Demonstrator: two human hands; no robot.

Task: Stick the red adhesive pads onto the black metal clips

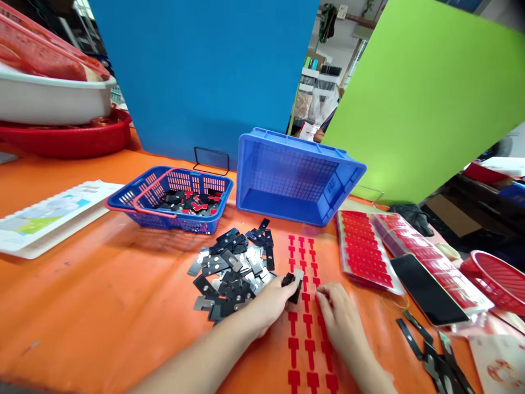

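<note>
Plates (295, 296) are pinched by left fingers (289, 288), grip of right fingers (324, 290) unclear; red tabs (310, 347) could be skewed if brushed.

**Red T-shaped pieces (310, 346) and flat plates (240, 273)**

The T-shaped pieces lie flat in three columns, crossbars farthest. Left of them, black and silvery plates overlap in a heap; at least one held plate (296, 295) hangs above the columns.
</note>
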